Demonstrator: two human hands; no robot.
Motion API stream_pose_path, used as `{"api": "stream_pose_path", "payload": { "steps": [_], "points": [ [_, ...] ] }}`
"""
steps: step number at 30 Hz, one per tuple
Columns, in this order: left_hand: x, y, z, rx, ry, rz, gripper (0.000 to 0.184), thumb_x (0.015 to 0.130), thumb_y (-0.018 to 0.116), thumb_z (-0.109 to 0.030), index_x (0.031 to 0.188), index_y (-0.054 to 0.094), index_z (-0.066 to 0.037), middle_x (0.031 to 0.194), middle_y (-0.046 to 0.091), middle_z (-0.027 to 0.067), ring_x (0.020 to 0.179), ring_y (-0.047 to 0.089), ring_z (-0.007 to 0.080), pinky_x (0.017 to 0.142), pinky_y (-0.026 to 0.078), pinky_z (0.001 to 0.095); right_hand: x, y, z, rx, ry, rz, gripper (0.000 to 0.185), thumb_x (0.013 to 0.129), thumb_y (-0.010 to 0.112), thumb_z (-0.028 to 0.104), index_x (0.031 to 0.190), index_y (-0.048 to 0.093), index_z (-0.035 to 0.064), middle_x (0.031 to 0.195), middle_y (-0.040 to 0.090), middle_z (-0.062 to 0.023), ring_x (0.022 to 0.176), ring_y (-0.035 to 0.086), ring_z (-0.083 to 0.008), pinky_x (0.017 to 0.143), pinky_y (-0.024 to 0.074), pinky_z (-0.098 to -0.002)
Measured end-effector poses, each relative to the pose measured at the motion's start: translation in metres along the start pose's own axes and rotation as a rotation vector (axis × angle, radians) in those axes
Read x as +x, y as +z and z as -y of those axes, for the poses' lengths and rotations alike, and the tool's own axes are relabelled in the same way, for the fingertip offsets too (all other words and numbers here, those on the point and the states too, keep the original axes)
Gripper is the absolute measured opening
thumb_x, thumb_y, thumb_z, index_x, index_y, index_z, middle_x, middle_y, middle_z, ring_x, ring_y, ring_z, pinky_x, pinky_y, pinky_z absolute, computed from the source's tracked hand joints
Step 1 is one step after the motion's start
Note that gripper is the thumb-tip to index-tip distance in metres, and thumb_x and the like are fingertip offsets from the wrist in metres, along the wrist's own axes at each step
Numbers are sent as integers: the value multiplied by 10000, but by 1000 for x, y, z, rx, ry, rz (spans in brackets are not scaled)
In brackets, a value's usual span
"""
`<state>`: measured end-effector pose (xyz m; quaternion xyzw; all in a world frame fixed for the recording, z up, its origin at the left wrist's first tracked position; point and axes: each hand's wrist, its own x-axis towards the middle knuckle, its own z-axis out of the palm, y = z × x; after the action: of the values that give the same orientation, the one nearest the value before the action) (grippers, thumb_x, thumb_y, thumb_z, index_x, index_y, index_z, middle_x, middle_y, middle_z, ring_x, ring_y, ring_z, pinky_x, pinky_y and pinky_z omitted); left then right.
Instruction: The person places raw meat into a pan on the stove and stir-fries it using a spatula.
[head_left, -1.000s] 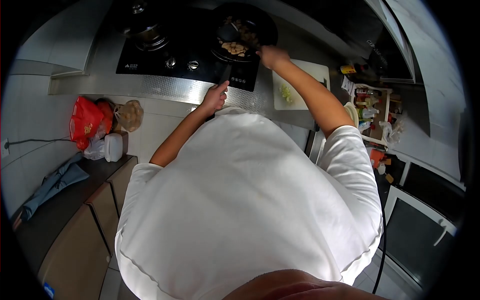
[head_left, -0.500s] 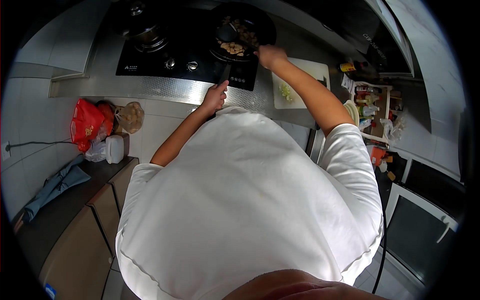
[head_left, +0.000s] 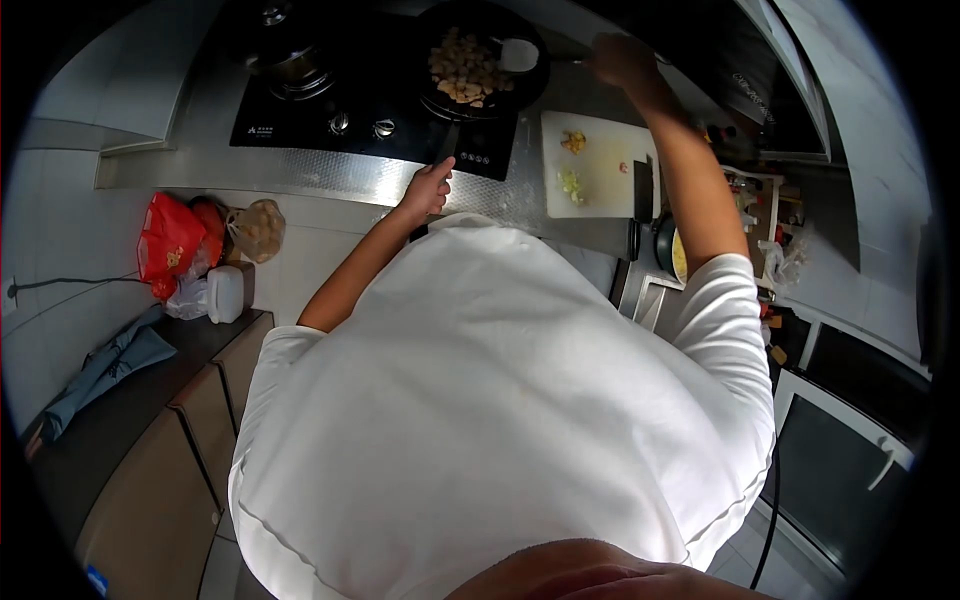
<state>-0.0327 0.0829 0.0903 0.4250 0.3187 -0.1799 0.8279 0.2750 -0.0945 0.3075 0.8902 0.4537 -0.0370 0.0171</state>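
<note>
My left hand (head_left: 430, 187) is wrapped round the handle (head_left: 452, 143) of a dark frying pan (head_left: 533, 88) on the stove's right burner. Pale browned chunks of food (head_left: 468, 68) lie in the pan, mostly toward its left side. My right hand (head_left: 622, 60), dim in the shadow, is closed on the far end of a spatula, right of the pan. The spatula's head (head_left: 518, 55) catches the light over the pan's right side, beside the food.
A white cutting board (head_left: 605, 190) right of the stove bears chopped green and yellow bits and a dark-handled knife (head_left: 643, 190). A lidded pot (head_left: 290, 70) stands on the left burner. Bottles (head_left: 745, 190) crowd a right-hand rack; a red bag (head_left: 170, 245) sits at left.
My right hand has moved right and away from the pan, drawing the spatula head from the middle to the right side. More of the cutting board shows. My left hand stays on the handle.
</note>
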Motion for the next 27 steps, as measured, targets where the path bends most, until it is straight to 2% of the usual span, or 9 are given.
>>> {"api": "stream_pose_path", "payload": {
  "steps": [5, 13, 15, 17, 18, 20, 22, 24, 27],
  "points": [
    [-1, -3, -4, 21, -10, 13, 410, 911, 648, -526, 897, 472, -155, 595, 343, -71, 440, 264, 43, 383, 184, 220, 56, 15, -13, -106, 63, -94, 386, 922, 634, 439, 1042, 708, 80, 958, 711, -99, 849, 667, -265, 742, 539, -419],
    [-2, -7, -4, 36, 6, 44, 414, 930, 621, -521, 921, 467, -136, 596, 340, -63, 440, 270, 51, 385, 189, 227, 84, 110, -72, 428, 339, 379, 381, 883, 716, 406, 1045, 711, 61, 892, 709, -65, 750, 646, -211, 695, 536, -378],
    [-1, -8, -5, 29, 13, 61, 413, 932, 618, -520, 928, 468, -135, 596, 338, -63, 439, 266, 50, 383, 184, 228, 56, 104, -36, 607, 250, 320, 398, 887, 711, 420, 1084, 716, 74, 879, 707, -55, 755, 639, -202, 689, 529, -375],
    [-1, -7, -4, 33, 3, 35, 415, 933, 617, -520, 943, 469, -132, 597, 331, -64, 441, 255, 49, 383, 172, 229, 34, 64, 15, 517, 421, 366, 436, 889, 701, 440, 1167, 708, 104, 901, 716, -56, 766, 639, -198, 703, 522, -364],
    [-1, -8, -5, 33, 1, 34, 415, 933, 617, -520, 943, 469, -132, 597, 331, -64, 441, 255, 49, 383, 172, 229, 38, 89, -3, 519, 421, 367, 436, 889, 701, 440, 1167, 708, 104, 901, 716, -56, 766, 639, -198, 703, 522, -364],
    [-3, -9, -7, 47, -8, 15, 417, 931, 619, -519, 952, 468, -131, 596, 327, -64, 441, 251, 49, 389, 166, 225, 44, 160, -51, 581, 109, -55, 317, 921, 682, 324, 1100, 693, 63, 877, 700, -86, 755, 661, -193, 651, 529, -335],
    [-4, -11, -7, 40, -24, 32, 417, 929, 622, -518, 952, 469, -131, 595, 328, -64, 441, 250, 47, 392, 165, 223, 15, 78, -15, 352, 80, -103, 291, 927, 663, 293, 1132, 702, 90, 897, 704, -92, 767, 659, -211, 700, 528, -349],
    [-5, -10, -10, 32, -22, 43, 411, 929, 623, -517, 945, 474, -134, 594, 329, -67, 441, 248, 45, 397, 165, 219, 12, 57, -16, 118, 48, -150, 280, 932, 644, 262, 1163, 711, 118, 918, 708, -98, 779, 657, -230, 750, 527, -363],
    [-6, -10, -10, 18, -23, 58, 405, 931, 623, -515, 934, 479, -136, 595, 329, -68, 441, 243, 43, 396, 163, 220, 37, 87, -53, 807, 202, -240, 237, 933, 605, 165, 1140, 713, 120, 932, 708, -140, 841, 681, -278, 761, 535, -407]
  ]
}}
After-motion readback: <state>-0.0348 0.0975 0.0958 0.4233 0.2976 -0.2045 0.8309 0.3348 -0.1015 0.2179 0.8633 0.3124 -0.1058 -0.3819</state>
